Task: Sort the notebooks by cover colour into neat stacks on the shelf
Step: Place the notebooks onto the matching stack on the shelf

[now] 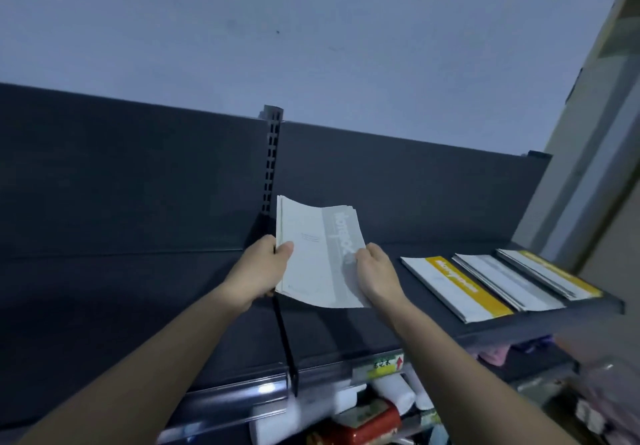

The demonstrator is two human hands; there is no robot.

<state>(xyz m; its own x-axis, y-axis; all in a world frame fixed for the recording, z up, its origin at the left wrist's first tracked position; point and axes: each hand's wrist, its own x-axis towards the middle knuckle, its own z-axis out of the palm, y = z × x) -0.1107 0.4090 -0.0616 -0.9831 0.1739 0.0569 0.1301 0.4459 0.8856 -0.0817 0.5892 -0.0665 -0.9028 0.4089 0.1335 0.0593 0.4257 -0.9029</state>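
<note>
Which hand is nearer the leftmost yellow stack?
Right. The right hand holds the notebooks just left of the yellow stack; the left hand holds their far edge.

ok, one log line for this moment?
left grip: holds grey notebooks | right grip: holds them too | held tilted over shelf | shelf right: near yellow stack, grey stack, far yellow stack

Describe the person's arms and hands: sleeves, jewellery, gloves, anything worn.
The left arm and right arm are bare to the frame's edge, no sleeve in view. The left hand and right hand wear no gloves; no watch, bracelet or ring shows.
</note>
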